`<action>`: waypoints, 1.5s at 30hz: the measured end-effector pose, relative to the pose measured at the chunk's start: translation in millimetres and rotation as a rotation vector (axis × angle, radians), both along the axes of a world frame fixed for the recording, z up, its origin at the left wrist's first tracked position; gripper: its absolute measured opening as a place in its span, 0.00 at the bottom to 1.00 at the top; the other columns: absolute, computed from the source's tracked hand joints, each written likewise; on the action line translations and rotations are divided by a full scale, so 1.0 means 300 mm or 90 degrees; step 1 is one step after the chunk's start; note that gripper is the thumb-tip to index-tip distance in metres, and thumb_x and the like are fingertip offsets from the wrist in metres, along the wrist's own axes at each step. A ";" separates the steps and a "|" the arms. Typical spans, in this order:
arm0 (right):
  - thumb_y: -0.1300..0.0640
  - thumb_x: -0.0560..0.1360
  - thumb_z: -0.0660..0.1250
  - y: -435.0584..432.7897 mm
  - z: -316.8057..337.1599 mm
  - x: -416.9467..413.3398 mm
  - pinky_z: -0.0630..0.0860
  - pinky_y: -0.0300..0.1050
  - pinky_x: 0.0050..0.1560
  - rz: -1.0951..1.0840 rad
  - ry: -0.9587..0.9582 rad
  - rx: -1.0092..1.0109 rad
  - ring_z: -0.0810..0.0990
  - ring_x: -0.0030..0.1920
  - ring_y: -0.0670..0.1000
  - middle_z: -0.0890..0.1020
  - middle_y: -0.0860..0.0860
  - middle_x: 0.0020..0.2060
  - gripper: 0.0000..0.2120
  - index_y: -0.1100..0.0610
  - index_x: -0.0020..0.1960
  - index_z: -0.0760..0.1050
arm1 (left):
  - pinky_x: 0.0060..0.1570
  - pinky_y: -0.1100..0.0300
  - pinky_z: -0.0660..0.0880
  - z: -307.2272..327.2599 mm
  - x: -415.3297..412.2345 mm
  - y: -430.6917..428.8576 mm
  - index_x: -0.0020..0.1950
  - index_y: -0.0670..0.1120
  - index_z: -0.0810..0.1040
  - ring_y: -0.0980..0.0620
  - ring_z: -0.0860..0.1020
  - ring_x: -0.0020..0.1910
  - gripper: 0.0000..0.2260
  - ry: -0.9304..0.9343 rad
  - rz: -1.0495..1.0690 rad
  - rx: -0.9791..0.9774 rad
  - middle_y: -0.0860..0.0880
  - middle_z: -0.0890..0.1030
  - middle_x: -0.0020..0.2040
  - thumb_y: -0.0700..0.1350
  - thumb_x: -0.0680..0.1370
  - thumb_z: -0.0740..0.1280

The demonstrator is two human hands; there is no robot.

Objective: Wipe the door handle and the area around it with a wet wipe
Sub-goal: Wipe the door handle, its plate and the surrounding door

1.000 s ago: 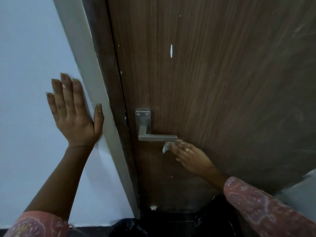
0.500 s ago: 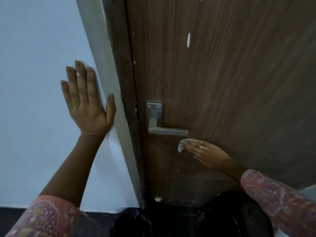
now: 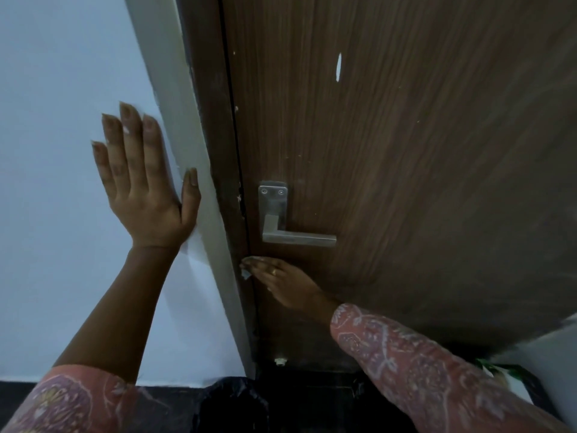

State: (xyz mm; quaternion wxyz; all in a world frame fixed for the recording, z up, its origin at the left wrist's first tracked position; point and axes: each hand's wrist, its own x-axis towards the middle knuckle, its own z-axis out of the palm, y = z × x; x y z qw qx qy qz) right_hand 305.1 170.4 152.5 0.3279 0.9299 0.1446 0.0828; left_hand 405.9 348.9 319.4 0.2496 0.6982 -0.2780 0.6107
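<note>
**Wipe pressed to door below handle**

While pressed flat under the fingertips, wipe [image 3: 245, 272] showing only as a small pale scrap at the door's edge, just below the handle and right beside the gap between door and frame. Most of it hidden beneath the fingers, so fold and size not clear.

Right hand [image 3: 282, 284] laid over it, fingers stretched out and close together, pinning the wipe against the wood rather than curling round it; a ring on one finger. Patterned pink sleeve [image 3: 415, 367] running back from the wrist toward the lower right.

Just above, handle [image 3: 298, 238] sticking out level to the right, untouched, apart from the hand below. Upright metal plate [image 3: 272, 201] behind it, with two screws near the top.

Brown wood-grain door [image 3: 406, 151] filling the upper right, marked with a white streak and small pale flecks. Dark frame edge to its left, then a pale trim strip [image 3: 187, 151].

Further left, left hand [image 3: 142, 185] spread open and empty, palm flat against the light wall [image 3: 56, 89], thumb resting along the trim. Forearm bare up to another patterned sleeve at the bottom left.

Along the bottom, dark floor and a black bag-like shape [image 3: 231, 404], too dim to make out.
</note>
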 end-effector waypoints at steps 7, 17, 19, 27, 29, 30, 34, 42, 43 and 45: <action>0.56 0.76 0.48 -0.189 0.009 -0.136 0.39 0.50 0.74 -0.037 0.005 -0.037 0.61 0.73 0.49 0.65 0.50 0.73 0.26 0.58 0.73 0.59 | 0.74 0.54 0.45 -0.003 0.004 -0.001 0.75 0.40 0.52 0.52 0.47 0.75 0.28 -0.006 -0.006 0.001 0.33 0.62 0.68 0.49 0.79 0.56; 0.53 0.77 0.55 -0.356 0.231 -0.244 0.48 0.49 0.71 -0.037 -0.281 0.008 0.61 0.70 0.47 0.62 0.46 0.72 0.24 0.55 0.72 0.62 | 0.74 0.55 0.44 -0.007 0.011 -0.003 0.75 0.44 0.47 0.52 0.46 0.75 0.29 -0.010 -0.007 0.005 0.35 0.60 0.69 0.49 0.78 0.56; 0.52 0.79 0.54 -0.361 0.288 -0.239 0.48 0.50 0.71 -0.034 -0.319 0.002 0.59 0.72 0.46 0.57 0.46 0.73 0.25 0.54 0.75 0.57 | 0.74 0.55 0.44 -0.008 0.010 -0.003 0.75 0.44 0.46 0.52 0.46 0.75 0.29 -0.005 -0.005 0.011 0.39 0.53 0.74 0.50 0.78 0.56; 0.55 0.79 0.50 -0.350 0.429 -0.226 0.41 0.53 0.72 -0.013 -0.285 -0.044 0.53 0.74 0.47 0.53 0.47 0.75 0.27 0.54 0.76 0.49 | 0.74 0.55 0.44 -0.006 0.011 -0.005 0.76 0.45 0.46 0.53 0.45 0.75 0.30 -0.011 -0.008 0.021 0.54 0.43 0.76 0.50 0.78 0.56; 0.62 0.76 0.48 -0.336 0.461 -0.218 0.38 0.54 0.72 -0.003 -0.281 -0.056 0.52 0.74 0.48 0.52 0.47 0.76 0.29 0.55 0.76 0.48 | 0.74 0.55 0.44 -0.010 0.014 -0.005 0.75 0.44 0.46 0.52 0.46 0.75 0.30 -0.009 0.004 0.013 0.45 0.48 0.76 0.50 0.78 0.56; 0.64 0.75 0.47 -0.324 0.472 -0.210 0.37 0.54 0.72 0.003 -0.285 -0.060 0.51 0.74 0.49 0.52 0.47 0.76 0.30 0.55 0.76 0.48 | 0.74 0.54 0.45 -0.011 0.015 -0.005 0.75 0.44 0.47 0.52 0.46 0.75 0.30 -0.007 0.007 0.009 0.39 0.53 0.74 0.50 0.78 0.56; 0.65 0.75 0.48 -0.253 0.492 -0.151 0.35 0.55 0.72 0.023 -0.285 -0.092 0.49 0.75 0.50 0.52 0.48 0.76 0.30 0.56 0.76 0.45 | 0.74 0.55 0.45 -0.012 0.016 -0.007 0.75 0.44 0.47 0.52 0.46 0.75 0.29 -0.010 0.002 0.004 0.34 0.61 0.68 0.49 0.79 0.55; 0.54 0.80 0.51 -0.245 0.542 -0.144 0.37 0.56 0.72 0.049 -0.230 -0.090 0.53 0.75 0.51 0.57 0.49 0.75 0.25 0.57 0.75 0.53 | 0.74 0.54 0.45 -0.008 0.014 0.000 0.76 0.46 0.46 0.52 0.45 0.75 0.30 -0.015 0.003 0.029 0.54 0.43 0.76 0.50 0.78 0.56; 0.53 0.80 0.50 -0.258 0.550 -0.143 0.38 0.57 0.72 0.064 -0.207 -0.085 0.53 0.75 0.51 0.58 0.49 0.75 0.24 0.57 0.75 0.54 | 0.74 0.54 0.45 -0.007 0.014 0.000 0.76 0.46 0.46 0.52 0.45 0.75 0.30 -0.016 0.004 0.030 0.55 0.43 0.76 0.50 0.78 0.56; 0.51 0.80 0.49 -0.289 0.572 -0.136 0.41 0.57 0.72 0.093 -0.169 -0.118 0.51 0.75 0.50 0.58 0.47 0.75 0.24 0.55 0.75 0.56 | 0.74 0.54 0.45 -0.007 0.015 0.003 0.76 0.47 0.46 0.52 0.45 0.75 0.30 -0.015 0.007 0.031 0.55 0.43 0.76 0.51 0.78 0.56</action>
